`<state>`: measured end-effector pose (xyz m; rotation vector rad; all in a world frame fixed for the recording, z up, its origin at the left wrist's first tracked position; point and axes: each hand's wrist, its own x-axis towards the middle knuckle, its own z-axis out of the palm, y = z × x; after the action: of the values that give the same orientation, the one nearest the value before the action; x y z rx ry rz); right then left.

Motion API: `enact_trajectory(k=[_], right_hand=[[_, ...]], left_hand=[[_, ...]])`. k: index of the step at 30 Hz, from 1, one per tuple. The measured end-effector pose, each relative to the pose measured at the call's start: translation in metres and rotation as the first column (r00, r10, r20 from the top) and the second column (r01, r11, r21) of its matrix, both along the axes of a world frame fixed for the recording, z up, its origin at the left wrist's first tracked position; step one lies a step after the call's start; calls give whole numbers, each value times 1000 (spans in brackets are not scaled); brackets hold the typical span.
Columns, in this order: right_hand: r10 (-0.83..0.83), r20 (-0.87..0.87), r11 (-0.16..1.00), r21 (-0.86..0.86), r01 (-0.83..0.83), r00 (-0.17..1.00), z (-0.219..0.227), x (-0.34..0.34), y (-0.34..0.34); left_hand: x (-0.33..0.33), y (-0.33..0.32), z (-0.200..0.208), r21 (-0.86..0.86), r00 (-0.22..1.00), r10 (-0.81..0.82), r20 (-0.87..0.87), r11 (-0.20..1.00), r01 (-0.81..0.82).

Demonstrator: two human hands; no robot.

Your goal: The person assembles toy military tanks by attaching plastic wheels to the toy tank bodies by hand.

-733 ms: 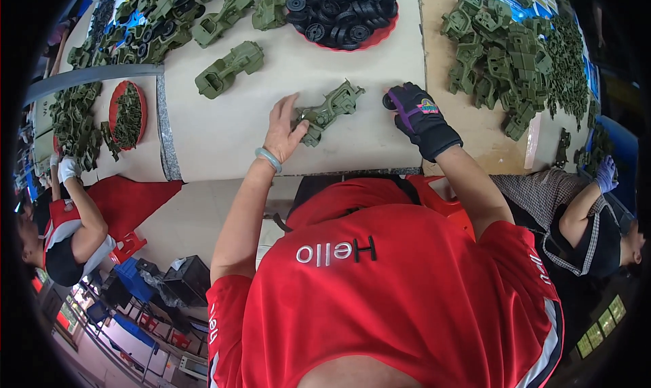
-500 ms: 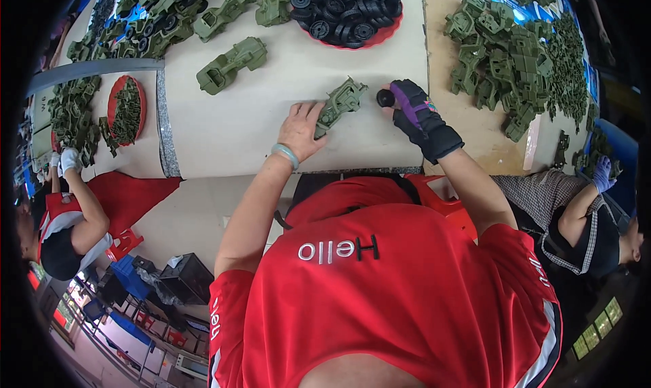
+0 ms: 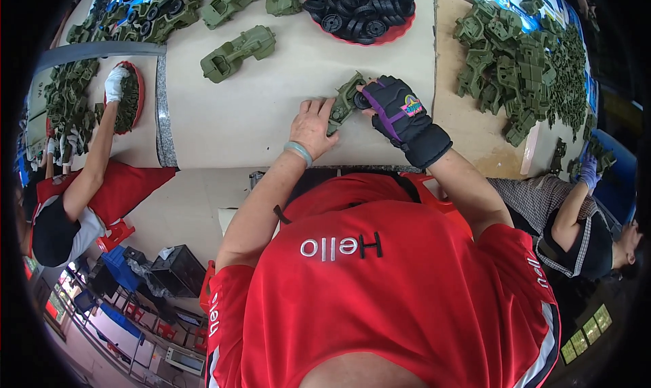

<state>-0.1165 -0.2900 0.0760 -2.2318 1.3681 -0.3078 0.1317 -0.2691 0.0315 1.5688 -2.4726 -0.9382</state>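
- Bench [image 3: 217,130], pale-topped; carries the stock listed below.
- Heap of green vehicle bodies [image 3: 505,69], stacked loosely on the right part of the bench.
- Further pile of green vehicles [image 3: 163,15], far left; black wheels visible on some.
- Red tray [image 3: 401,34], scalloped rim, at the far middle; filled with black wheels [image 3: 346,8].
- Spread of small green parts [image 3: 569,83], just beside the heap, at far right.
- Second red tray [image 3: 141,100], left; holds small green pieces, with a co-worker's white-gloved hand [image 3: 115,83] over it.
- Right hand [image 3: 397,113], in a black and purple glove with bare fingertips; grasps a single wheel at the side of the held vehicle.
- Spare vehicle body [image 3: 237,52], green, lying alone to the left of the wheel tray, well apart from both hands.
- Left hand [image 3: 313,127], bare; fingers and thumb close about the near end of the held vehicle.
- Held vehicle [image 3: 350,93], green, one piece, on the bench between the two hands, tilted away toward the right.
- Bracelet [image 3: 298,152], pale, on the left wrist.
- Single wheel [image 3: 361,101], black, partly covered by the right fingers; whether it is seated cannot be told.
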Motion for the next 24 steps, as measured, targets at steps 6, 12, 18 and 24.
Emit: enact_trajectory(k=[6, 12, 18, 24], right_hand=[[-51, -19, 998, 27, 52, 998, 21, 6, -6], [-1, 76, 960, -279, 23, 997, 13, 42, -47], [201, -221, 946, -211, -248, 954, 6, 70, -50], [-7, -247, 977, -210, -46, 969, 1, 75, -55]], left_hand=[[2, 3, -1, -5, 1000, 3, 3, 1000, -3], [2, -1, -2, -13, 1000, -7, 1, 1000, 7], [4, 1, -5, -52, 997, -5, -76, 999, 1], [5, 1, -11, -50, 996, -23, -81, 999, 19]])
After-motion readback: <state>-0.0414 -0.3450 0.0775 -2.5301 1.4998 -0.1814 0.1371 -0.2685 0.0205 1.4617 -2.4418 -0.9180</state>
